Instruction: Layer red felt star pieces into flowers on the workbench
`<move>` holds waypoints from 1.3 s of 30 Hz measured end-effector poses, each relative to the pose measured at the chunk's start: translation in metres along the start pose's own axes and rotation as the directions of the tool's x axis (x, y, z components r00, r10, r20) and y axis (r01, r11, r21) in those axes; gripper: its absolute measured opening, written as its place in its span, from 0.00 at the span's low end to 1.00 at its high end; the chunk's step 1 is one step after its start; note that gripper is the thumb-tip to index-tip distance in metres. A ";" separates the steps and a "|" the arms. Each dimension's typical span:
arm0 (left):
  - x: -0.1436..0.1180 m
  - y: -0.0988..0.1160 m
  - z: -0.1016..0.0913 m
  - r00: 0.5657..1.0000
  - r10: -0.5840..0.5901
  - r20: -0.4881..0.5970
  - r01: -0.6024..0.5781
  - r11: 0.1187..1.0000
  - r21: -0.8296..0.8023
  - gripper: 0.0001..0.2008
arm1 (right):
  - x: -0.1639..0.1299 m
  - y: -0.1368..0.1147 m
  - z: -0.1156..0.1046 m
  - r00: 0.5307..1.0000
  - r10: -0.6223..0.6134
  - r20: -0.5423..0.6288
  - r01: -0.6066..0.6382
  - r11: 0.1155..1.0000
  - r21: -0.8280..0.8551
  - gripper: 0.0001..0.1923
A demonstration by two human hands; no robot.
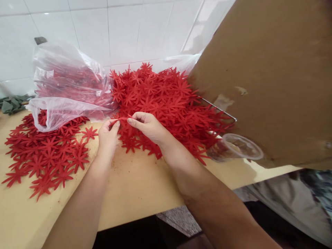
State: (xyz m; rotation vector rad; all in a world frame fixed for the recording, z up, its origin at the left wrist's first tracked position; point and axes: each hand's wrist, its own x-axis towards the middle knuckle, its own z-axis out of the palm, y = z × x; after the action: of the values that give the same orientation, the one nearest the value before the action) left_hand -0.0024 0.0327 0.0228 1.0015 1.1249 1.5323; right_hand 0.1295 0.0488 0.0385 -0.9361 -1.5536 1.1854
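Tan tabletop [135,186] against white-tiled wall [124,31]

wall: white glazed tiles [124,31] ran behind the worktop, with a small dark fitting [40,40] fixed high at the left.
worktop: a pale wooden table [137,186] carried everything.
plastic bag: a clear bag [64,90] lay on its side at the back left, red pieces showing through it.
green material: a bundle of grey-green pieces [12,103] sat at the far left edge, against the wall.
cardboard: a large brown sheet [267,79] filled the upper right, with torn pale patches.
cup: a clear plastic cup [236,147] lay tipped just below the cardboard, at the table's right edge.
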 end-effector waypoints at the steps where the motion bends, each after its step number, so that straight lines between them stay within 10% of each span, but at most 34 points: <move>1: 0.001 0.002 -0.002 0.999 -0.030 -0.033 0.030 0.999 -0.017 0.03 | 0.000 -0.001 -0.002 0.999 -0.017 -0.036 0.017 1.000 0.002 0.22; 7: 0.008 0.003 -0.010 0.984 -0.134 -0.115 0.127 0.989 -0.070 0.04 | 0.011 0.011 -0.031 0.910 -0.106 -0.400 0.083 0.994 -0.076 0.19; 11: 0.007 -0.001 -0.008 0.987 -0.149 -0.060 0.147 0.989 -0.036 0.06 | 0.018 0.025 -0.062 0.679 -0.385 -0.625 0.075 0.884 -0.462 0.15; 14: 0.007 -0.004 -0.006 0.996 -0.076 -0.048 0.080 0.993 0.089 0.11 | 0.015 0.023 -0.074 0.552 -0.608 -0.570 -0.015 0.677 -0.736 0.21; 16: 0.008 -0.007 -0.007 0.998 0.023 -0.058 -0.010 0.975 0.222 0.14 | 0.010 0.016 -0.068 0.588 -0.658 -0.470 -0.011 0.574 -0.819 0.21; 20: 0.014 -0.014 -0.015 0.979 0.203 -0.033 -0.161 0.856 0.491 0.15 | -0.001 0.006 -0.027 0.851 -0.525 -0.028 0.289 0.511 -0.809 0.18; 24: 0.021 -0.021 -0.025 0.969 0.245 0.039 -0.216 0.758 0.615 0.20 | -0.010 0.013 0.012 0.918 -0.224 0.327 0.396 0.470 -0.789 0.40; 32: 0.011 -0.030 -0.018 0.897 0.030 0.441 -0.397 0.495 0.773 0.28 | -0.003 0.032 0.019 0.990 0.042 0.133 0.111 0.339 -0.934 0.36; 39: 0.007 -0.025 -0.015 0.918 0.114 0.379 -0.388 0.449 0.805 0.23 | 0.016 0.044 0.022 0.993 0.004 0.119 0.116 0.196 -0.974 0.15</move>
State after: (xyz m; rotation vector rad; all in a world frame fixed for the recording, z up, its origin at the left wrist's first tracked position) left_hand -0.0129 0.0397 -0.0043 2.1051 1.6431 0.8859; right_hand 0.1059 0.0685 -0.0025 -1.6050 -2.4463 -0.0793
